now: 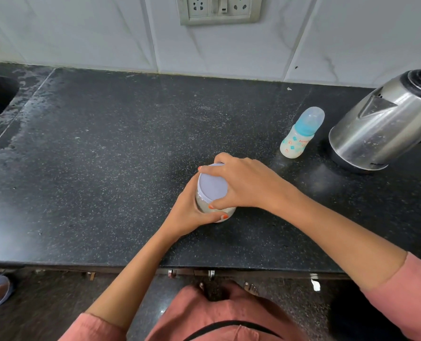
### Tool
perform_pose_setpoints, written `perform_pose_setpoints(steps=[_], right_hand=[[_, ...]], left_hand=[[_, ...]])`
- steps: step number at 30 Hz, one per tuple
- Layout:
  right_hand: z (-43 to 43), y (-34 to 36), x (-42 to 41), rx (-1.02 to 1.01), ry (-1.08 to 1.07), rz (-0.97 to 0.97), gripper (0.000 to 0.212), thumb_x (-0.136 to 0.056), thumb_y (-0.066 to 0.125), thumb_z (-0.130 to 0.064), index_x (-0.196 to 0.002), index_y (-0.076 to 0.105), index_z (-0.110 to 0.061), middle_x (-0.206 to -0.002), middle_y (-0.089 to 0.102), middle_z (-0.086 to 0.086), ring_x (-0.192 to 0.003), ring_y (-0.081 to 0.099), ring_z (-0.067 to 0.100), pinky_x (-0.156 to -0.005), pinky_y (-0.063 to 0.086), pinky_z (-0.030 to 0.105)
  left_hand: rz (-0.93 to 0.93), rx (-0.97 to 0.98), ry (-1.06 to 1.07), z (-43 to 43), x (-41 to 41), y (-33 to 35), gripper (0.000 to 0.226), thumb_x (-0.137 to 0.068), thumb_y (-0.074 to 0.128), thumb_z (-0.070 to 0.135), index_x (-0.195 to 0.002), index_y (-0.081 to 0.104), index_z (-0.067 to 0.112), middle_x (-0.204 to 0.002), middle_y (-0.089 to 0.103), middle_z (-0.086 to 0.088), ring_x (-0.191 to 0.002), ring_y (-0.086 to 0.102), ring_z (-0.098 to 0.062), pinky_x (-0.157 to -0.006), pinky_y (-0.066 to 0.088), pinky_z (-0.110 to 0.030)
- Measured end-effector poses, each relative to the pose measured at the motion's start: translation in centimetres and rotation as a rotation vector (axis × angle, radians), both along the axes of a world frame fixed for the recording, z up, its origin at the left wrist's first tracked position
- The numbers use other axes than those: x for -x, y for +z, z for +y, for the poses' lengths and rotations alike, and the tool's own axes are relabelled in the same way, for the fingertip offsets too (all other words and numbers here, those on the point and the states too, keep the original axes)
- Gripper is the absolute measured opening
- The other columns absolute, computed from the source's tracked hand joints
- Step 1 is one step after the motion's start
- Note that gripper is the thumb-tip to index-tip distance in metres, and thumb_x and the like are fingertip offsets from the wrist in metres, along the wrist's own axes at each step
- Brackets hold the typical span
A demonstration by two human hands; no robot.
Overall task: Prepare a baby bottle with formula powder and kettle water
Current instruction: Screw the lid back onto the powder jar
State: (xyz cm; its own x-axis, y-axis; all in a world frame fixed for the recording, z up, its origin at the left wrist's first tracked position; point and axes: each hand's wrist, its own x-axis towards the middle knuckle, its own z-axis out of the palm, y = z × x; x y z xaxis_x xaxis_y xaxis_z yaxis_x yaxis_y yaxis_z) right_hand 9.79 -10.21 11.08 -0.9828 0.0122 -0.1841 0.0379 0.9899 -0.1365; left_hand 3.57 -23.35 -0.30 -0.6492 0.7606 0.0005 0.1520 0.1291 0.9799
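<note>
Unscrewing looks to be the step in hand. The left grip (pixel 192 210) wraps round the body of a small clear jar of pale powder (pixel 205 204), thumb across its front. The right grip (pixel 243 185) clasps the jar's round lavender lid (pixel 211 184) from above, fingertips spread on the rim. The jar stands on the speckled black stone counter (pixel 130 156), about midway along and nearer the front edge. To do this well, the lower grip should pin the jar flat while the upper one turns without tilting, so no powder spills as the lid lifts. The small baby bottle with blue collar and clear cap (pixel 295 141) stands capped toward the right edge, just beside the steel electric kettle (pixel 376 129).
</note>
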Motion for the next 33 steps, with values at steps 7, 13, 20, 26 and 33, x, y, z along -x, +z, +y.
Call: perform_pose_setpoints(steps=[7,13,20,26,33], right_hand=[[-0.8,-0.5,-0.2,-0.124,-0.112,0.033,0.086,-0.07,0.059,-0.066,-0.141,0.029,-0.028,-0.128,0.046,0.007,-0.104,0.057,0.032,-0.07,0.037,0.033],[1.1,0.7,0.1,0.065,0.182,-0.182,0.078,-0.077,0.067,-0.025,-0.14,0.025,-0.04,-0.15,0.021,-0.005,-0.135,0.026,0.021,-0.091,0.042,0.042],[0.5,0.3,0.4,-0.003,0.083,-0.059,0.074,-0.067,0.07,-0.04,-0.134,0.039,-0.038,-0.127,0.047,-0.002,-0.104,0.057,0.026,-0.08,0.044,0.034],[-1.1,-0.4,0.3,-0.019,-0.104,0.005,0.075,-0.07,0.068,-0.037,-0.138,0.037,-0.028,-0.118,0.052,0.008,-0.095,0.06,0.033,-0.065,0.035,0.031],[-0.5,-0.3,0.2,0.007,-0.054,-0.065,0.08,-0.073,0.067,-0.042,-0.142,0.027,-0.03,-0.136,0.039,0.005,-0.11,0.054,0.032,-0.075,0.041,0.036]], left_hand=[[0.007,0.009,0.0,0.0,0.0,0.0,0.085,-0.051,0.08,0.041,-0.123,0.034,0.051,-0.125,0.049,0.018,-0.114,0.048,0.007,-0.088,0.04,-0.009],[0.025,0.011,0.012,0.1,-0.1,0.1,0.081,-0.052,0.079,0.043,-0.121,0.038,0.046,-0.122,0.05,0.023,-0.113,0.045,0.014,-0.087,0.035,-0.003],[0.058,0.035,0.051,0.1,-0.1,0.1,0.079,-0.049,0.08,0.044,-0.113,0.038,0.065,-0.114,0.054,0.031,-0.109,0.049,0.011,-0.084,0.037,-0.003],[0.041,0.024,0.057,0.1,-0.2,-0.1,0.087,-0.049,0.081,0.044,-0.123,0.037,0.052,-0.123,0.054,0.023,-0.115,0.048,0.007,-0.089,0.038,-0.006],[0.029,0.024,0.033,0.0,-0.1,0.2,0.086,-0.05,0.081,0.042,-0.124,0.037,0.05,-0.124,0.053,0.021,-0.116,0.048,0.006,-0.089,0.039,-0.007]])
